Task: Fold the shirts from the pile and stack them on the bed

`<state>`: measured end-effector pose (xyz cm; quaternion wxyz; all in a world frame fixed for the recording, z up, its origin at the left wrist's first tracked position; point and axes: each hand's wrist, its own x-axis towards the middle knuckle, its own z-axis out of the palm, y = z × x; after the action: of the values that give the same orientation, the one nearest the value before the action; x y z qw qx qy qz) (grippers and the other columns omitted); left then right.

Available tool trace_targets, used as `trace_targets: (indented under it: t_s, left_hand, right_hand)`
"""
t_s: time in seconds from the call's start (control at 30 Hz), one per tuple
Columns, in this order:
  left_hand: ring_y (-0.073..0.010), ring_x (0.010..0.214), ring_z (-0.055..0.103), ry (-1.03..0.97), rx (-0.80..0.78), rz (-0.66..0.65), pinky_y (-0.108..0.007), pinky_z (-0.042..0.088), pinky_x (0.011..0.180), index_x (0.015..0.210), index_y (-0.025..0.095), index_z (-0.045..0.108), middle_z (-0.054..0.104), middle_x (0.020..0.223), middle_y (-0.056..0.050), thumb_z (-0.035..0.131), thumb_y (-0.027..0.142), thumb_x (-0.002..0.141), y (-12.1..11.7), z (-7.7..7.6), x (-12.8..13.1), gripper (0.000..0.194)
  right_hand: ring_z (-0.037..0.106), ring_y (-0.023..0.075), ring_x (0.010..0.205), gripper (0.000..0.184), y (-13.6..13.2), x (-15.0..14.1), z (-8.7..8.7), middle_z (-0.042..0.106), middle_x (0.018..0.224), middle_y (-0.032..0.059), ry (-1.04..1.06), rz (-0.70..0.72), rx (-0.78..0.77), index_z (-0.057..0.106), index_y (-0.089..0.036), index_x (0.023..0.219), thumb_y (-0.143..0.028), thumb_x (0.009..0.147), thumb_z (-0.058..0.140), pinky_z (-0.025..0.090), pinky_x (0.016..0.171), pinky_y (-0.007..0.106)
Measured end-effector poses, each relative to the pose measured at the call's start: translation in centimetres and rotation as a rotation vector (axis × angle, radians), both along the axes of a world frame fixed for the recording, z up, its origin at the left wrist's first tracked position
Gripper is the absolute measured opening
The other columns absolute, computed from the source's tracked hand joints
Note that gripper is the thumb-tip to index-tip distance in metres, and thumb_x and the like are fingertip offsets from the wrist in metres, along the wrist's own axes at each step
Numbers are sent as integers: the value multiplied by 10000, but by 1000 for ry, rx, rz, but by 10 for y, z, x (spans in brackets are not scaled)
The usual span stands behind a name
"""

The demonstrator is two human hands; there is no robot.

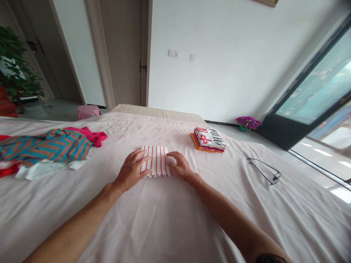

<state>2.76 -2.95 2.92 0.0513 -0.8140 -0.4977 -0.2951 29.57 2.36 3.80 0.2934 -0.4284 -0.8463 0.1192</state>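
A small folded cloth, white with red stripes [155,162], lies flat on the pale bedsheet [170,219] in front of me. My left hand [133,168] rests on its left side, fingers apart and reaching over the fabric. At the opposite edge, my right hand [179,166] touches the cloth with curved fingers, and a gap shows between thumb and forefinger. Farther right sits a stack of folded clothes [208,140], with a white piece bearing red and black lettering on top and orange below.
A loose heap of clothes [52,148], striped teal and brown with red, pink and white, lies at the left. Black-framed glasses [267,171] lie on the sheet at right. Beyond the bed are a pink stool [88,112] and purple flowers [248,123].
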Motion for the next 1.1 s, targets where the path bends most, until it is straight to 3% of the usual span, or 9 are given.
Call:
trace_targets:
  t_s: [0.13,0.2,0.3,0.43,0.73,0.93,1.1]
  left_hand:
    - [-259,1172,538,57,16,-151,-424,397,1057,1072,263,683,645,1201,-69,642,347,844,-14,11,16,246]
    - [-236,1043,578,60,-20,-163,-401,438,971,985,255,685,679,1051,-56,604,298,872,-16,11,20,145]
    - [-199,930,598,-25,-60,-127,-339,464,883,921,243,657,675,917,-39,521,249,920,-14,8,20,136]
    - [-170,876,607,-131,-77,-87,-285,468,820,890,231,613,653,888,-31,494,213,920,-12,5,17,124]
    - [-161,853,612,-179,-72,-94,-282,468,793,887,221,584,644,885,-11,524,151,869,-12,0,16,94]
    - [-158,847,618,-236,-104,-81,-276,469,776,890,228,576,641,874,0,538,187,879,-10,-1,15,58]
    - [-155,826,609,-233,-92,-86,-271,466,761,890,219,577,634,867,-2,527,166,869,-10,-1,15,75]
  right_hand:
    - [584,220,1017,418,-33,2,8,656,1107,61,-50,182,74,646,-205,1158,-190,742,682,443,930,352]
    - [579,215,975,428,-42,-1,8,662,1068,52,-112,166,81,658,-216,1138,-133,718,667,444,890,340]
    - [583,189,914,277,-44,-5,4,674,969,41,-103,78,55,695,-218,1026,-103,789,610,447,837,300]
    - [588,175,900,200,-37,-7,-2,673,928,35,-24,46,61,702,-211,988,-122,847,590,448,822,280]
    - [544,213,915,361,-46,-12,4,645,992,61,-63,135,224,659,-203,1097,-103,753,613,411,838,343]
    - [516,225,1057,188,-52,-26,13,634,1188,58,-237,223,400,685,-271,1075,-239,915,593,352,895,379]
    - [518,215,1030,150,-47,-28,9,658,1160,45,-356,176,441,697,-245,927,-284,967,558,347,853,365]
